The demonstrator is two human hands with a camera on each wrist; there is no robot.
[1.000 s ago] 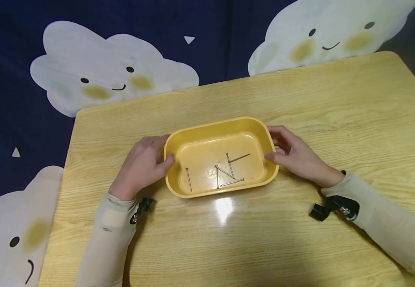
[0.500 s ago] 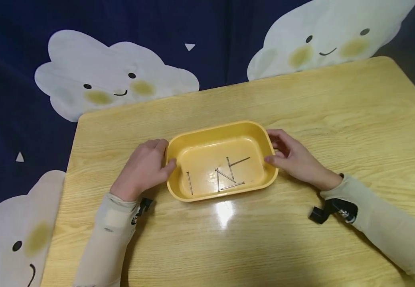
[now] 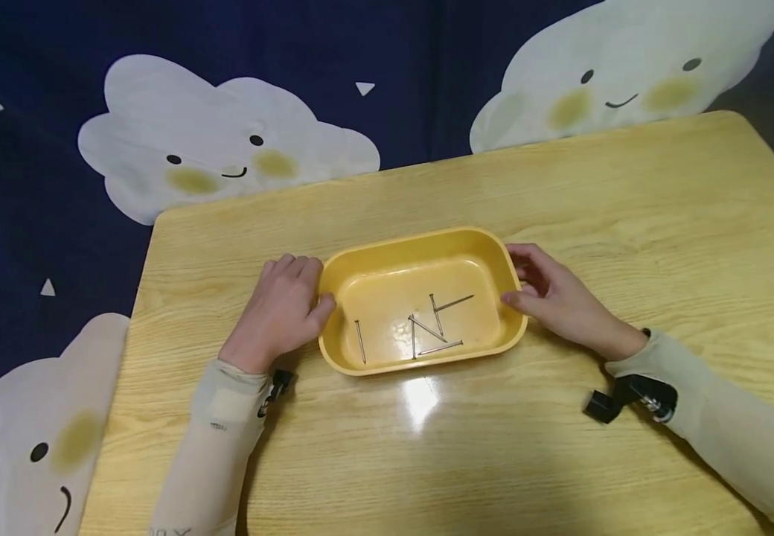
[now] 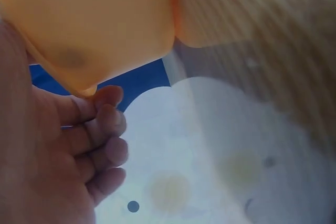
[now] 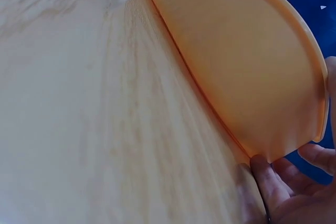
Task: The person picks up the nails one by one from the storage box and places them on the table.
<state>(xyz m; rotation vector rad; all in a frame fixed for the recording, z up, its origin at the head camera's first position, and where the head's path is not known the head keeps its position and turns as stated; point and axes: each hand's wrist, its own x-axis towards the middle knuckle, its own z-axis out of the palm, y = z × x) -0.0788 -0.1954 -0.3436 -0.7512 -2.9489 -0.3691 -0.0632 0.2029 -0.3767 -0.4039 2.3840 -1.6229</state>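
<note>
Head view shows a yellow tub [image 3: 387, 290] in the middle of the counter [image 3: 494, 461], its long sides running roughly left to right and its right end angled slightly away from the person. In the right wrist view, the tub's lower edge appears to meet the wood. Six nails lie on the tub's floor. One nail [image 3: 360, 342] lies alone near the left end, pointing roughly front to back. Right of it, an upright-lying nail [image 3: 414, 341] and a slanting nail [image 3: 431, 331] meet at their far ends, and another nail [image 3: 440, 348] lies along the front side. Farther right, a short-looking nail [image 3: 437, 316] is met near its middle by a nail [image 3: 457, 302] angled toward the right end.

The left hand [image 3: 278, 313] has its grip pinching the tub's left end, thumb over the rim and fingers curled outside, as the left wrist view also shows. The right hand [image 3: 564, 304] pinches the opposite end, thumb over the rim, fingers against the outer wall.

Both arms wear beige sleeves [image 3: 728, 432], each with a black mount [image 3: 635, 398] at the wrist. A bright reflection [image 3: 420, 402] shines in front of the tub. Behind the counter hangs dark blue cloth [image 3: 420, 45] printed with pale clouds [image 3: 213, 126].
</note>
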